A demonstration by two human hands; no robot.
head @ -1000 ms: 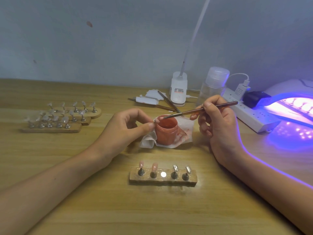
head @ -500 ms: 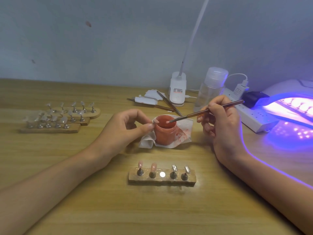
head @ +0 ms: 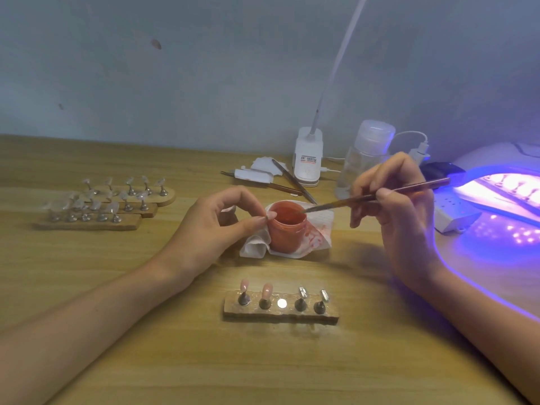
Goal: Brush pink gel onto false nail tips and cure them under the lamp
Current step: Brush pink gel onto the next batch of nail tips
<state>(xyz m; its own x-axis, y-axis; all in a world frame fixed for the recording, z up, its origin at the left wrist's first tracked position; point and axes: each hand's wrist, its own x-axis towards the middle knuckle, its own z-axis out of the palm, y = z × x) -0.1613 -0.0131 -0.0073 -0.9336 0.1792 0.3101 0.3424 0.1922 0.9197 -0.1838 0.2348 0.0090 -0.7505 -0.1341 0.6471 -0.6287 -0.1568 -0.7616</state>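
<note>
Mid-frame, the left hand [head: 216, 229] curls its thumb and forefinger together, pinching a small pinkish nail tip [head: 272, 214] right at the left rim of the gel jar [head: 287, 232]; how the tip is mounted is too small to tell. The open jar of pink gel stands upright on a stained white tissue [head: 320, 229]. To its right, the right hand [head: 394, 209] grips a thin brush [head: 374, 196] like a pen, shaft slanting down-left, the bristle end just inside the jar's mouth.

Lower centre, a wooden holder [head: 280, 314] carries 4 tips on pegs: 2 pink tips [head: 244, 285] on its left and 2 clear tips [head: 302, 291] on its right, with 1 bare shiny spot [head: 282, 303] between them.

At the right edge, the curing lamp [head: 496, 194] glows violet, with something lit inside its opening. A white power strip [head: 453, 213] lies just beside it.

At middle left, 3 more holders [head: 102, 223] of clear tips sit in staggered rows. Behind the jar lie slim tools [head: 292, 182], a white desk lamp base [head: 308, 156] and a clear bottle [head: 365, 159], all on the wooden table [head: 146, 361].
</note>
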